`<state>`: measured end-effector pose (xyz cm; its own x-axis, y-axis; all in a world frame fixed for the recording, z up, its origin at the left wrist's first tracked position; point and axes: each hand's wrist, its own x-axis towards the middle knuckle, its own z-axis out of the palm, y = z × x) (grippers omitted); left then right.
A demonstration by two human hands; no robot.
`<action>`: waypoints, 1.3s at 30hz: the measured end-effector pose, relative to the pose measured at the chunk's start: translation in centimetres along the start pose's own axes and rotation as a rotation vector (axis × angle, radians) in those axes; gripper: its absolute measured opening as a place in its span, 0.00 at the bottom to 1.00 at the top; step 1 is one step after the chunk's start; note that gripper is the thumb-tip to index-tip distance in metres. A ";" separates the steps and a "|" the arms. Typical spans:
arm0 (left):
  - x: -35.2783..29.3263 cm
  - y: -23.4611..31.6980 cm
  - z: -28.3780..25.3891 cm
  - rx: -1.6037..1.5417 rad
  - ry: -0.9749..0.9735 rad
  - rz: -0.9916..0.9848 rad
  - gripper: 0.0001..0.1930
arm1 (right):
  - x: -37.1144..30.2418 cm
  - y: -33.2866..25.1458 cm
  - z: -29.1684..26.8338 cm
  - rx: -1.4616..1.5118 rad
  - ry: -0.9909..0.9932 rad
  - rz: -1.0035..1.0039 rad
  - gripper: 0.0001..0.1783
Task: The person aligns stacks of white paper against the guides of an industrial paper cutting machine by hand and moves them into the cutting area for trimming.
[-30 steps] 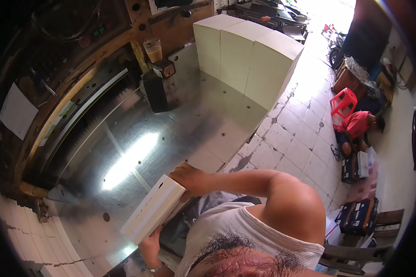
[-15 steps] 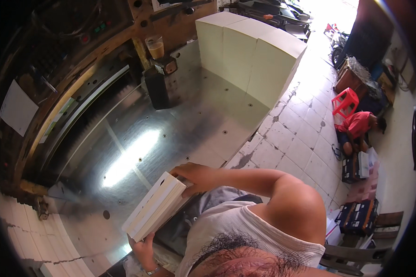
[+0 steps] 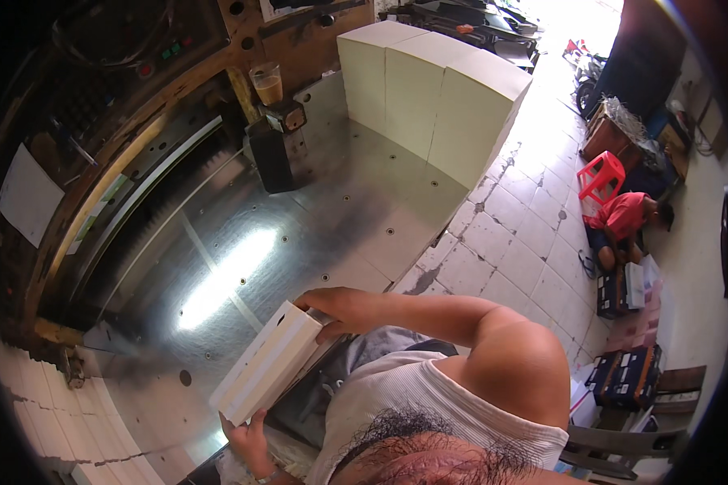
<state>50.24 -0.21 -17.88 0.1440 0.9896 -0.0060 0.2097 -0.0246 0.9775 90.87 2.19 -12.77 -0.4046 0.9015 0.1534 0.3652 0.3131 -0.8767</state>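
Observation:
A thick stack of white paper (image 3: 265,362) stands tilted at the near edge of the metal table (image 3: 340,234), held between my two hands. My right hand (image 3: 338,310) grips its far end, with the fingers bent over the top corner. Around the near lower end my left hand (image 3: 249,441) is wrapped, thumb up against the side. A small dark mark shows on the stack's upper edge. The palms and the underside of the stack are hidden.
Tall blocks of white paper (image 3: 429,97) stand at the table's far right; more paper stacks (image 3: 73,412) lie at the left. A black block (image 3: 270,158) stands near a glass of brown drink (image 3: 267,83). A person in red (image 3: 623,217) crouches on the right, near a red stool (image 3: 601,176).
The stack's side, stepped before, now looks more even. Both hands keep their hold and have barely moved; the whole view has shifted slightly.

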 end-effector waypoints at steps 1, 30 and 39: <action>-0.1 -0.3 0.0 0.013 0.005 -0.002 0.47 | 0.0 0.2 0.1 -0.009 -0.001 -0.010 0.40; -2.4 -0.7 2.3 -0.301 0.009 0.068 0.39 | 1.6 -0.8 -1.6 0.098 0.002 0.033 0.35; -7.2 1.1 8.5 -0.484 0.415 -0.248 0.24 | 10.6 3.1 1.0 0.295 -0.297 0.219 0.22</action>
<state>57.69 -8.60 -18.54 -0.2557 0.9325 -0.2549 -0.2814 0.1804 0.9425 86.90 12.38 -14.31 -0.5824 0.7992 -0.1487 0.2323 -0.0116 -0.9726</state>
